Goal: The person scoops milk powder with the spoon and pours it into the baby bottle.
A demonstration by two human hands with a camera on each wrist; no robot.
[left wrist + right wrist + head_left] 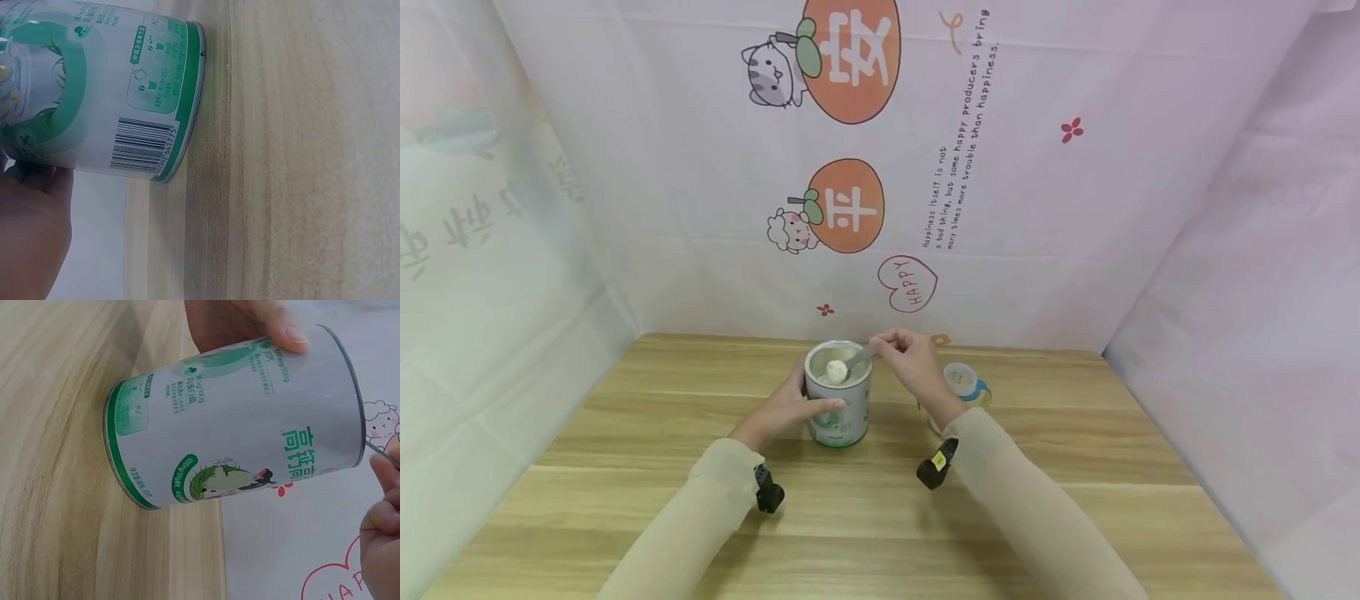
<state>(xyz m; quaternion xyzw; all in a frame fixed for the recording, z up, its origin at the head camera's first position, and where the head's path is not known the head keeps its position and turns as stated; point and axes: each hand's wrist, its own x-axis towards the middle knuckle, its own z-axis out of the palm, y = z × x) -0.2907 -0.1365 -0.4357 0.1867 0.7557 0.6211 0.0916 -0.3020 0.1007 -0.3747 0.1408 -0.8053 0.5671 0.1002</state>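
Note:
A white and green milk powder can (854, 418) with its top uncovered appears to rest on the wooden table. My left hand (788, 408) grips the can's left side, the thumb across its front. In the left wrist view the can (94, 94) shows a barcode near its green base. Above the can's right rim, my right hand (912, 365) pinches the handle of a spoon (861, 355). The spoon's bowl, heaped with pale powder (837, 372), is at the can's mouth. In the right wrist view the can (250, 431) hides most of the spoon.
A bottle with a pale lid (960, 377) and a blue band stands to the right, partly hidden behind my right forearm. White printed cloth (1000, 292) hangs along the table's back edge and both sides. Wooden tabletop (850, 517) extends in front of the can.

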